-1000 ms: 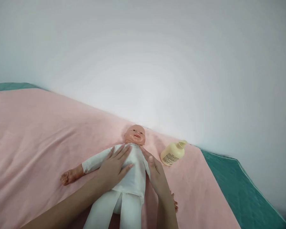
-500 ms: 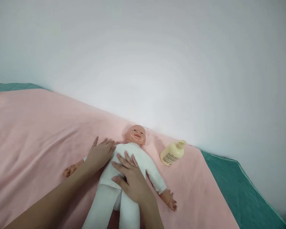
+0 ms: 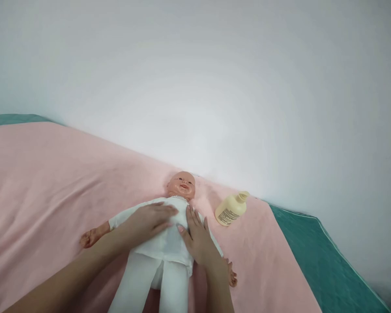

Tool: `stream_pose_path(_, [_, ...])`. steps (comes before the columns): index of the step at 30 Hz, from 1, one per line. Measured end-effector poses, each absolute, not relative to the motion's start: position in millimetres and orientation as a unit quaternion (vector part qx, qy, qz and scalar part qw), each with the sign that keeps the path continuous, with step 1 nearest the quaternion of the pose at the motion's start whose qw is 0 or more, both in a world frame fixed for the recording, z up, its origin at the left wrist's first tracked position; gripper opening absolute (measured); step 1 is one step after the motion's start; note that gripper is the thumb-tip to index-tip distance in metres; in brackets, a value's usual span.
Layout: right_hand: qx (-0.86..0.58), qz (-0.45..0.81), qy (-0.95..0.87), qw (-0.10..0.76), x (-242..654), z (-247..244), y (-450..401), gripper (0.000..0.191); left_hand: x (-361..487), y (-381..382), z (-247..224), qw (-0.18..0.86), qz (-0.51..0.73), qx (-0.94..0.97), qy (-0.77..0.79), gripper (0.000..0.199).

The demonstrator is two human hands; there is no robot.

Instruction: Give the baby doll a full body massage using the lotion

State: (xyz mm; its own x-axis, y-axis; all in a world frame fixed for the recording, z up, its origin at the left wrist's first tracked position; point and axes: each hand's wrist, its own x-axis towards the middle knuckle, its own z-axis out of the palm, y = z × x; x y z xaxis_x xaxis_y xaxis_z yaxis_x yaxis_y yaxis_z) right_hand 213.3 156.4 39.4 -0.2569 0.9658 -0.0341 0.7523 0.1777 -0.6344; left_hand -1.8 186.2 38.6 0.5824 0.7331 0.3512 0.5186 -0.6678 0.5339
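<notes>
A baby doll [image 3: 172, 243] in a white top and white trousers lies on its back, head away from me and arms spread out. My left hand [image 3: 150, 221] rests flat across the left side of its chest, fingers stretched to the right. On the right side of the chest lies my right hand [image 3: 198, 237], open, its fingers pointing up toward the doll's shoulder. Neither hand holds anything. Part of the doll's right-hand sleeve is hidden behind my right hand and forearm.
A pale yellow pump bottle [image 3: 230, 211] with a printed label stands right of the doll's head. Pink cloth [image 3: 52, 187] lies under everything, over a green sheet [image 3: 306, 243] showing at the sides. A white wall [image 3: 195, 87] rises just behind the doll's head.
My left hand has moved right, from the doll's side onto its chest. My right hand has shifted from the middle of the chest to its right side. The view has shifted slightly.
</notes>
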Motion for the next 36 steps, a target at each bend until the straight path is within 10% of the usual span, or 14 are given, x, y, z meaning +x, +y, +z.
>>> stream_pose_path(7, [-0.584, 0.306, -0.727, 0.192, 238.7, 47.0, 153.7, 0.057, 7.2, 170.0, 42.3, 0.233, 0.172, 0.933, 0.213, 0.043])
stream_pose_path(15, [-0.608, 0.289, -0.712, 0.199, 234.0, 52.0, 151.7, 0.057, 6.8, 189.9, 3.4, 0.112, 0.231, 0.876, 0.409, 0.068])
stream_pose_path(36, [-0.469, 0.279, -0.832, 0.095, 173.4, 62.9, 142.8, 0.054, -11.3, 214.0, -11.5, 0.019, 0.247, 0.770, 0.588, 0.045])
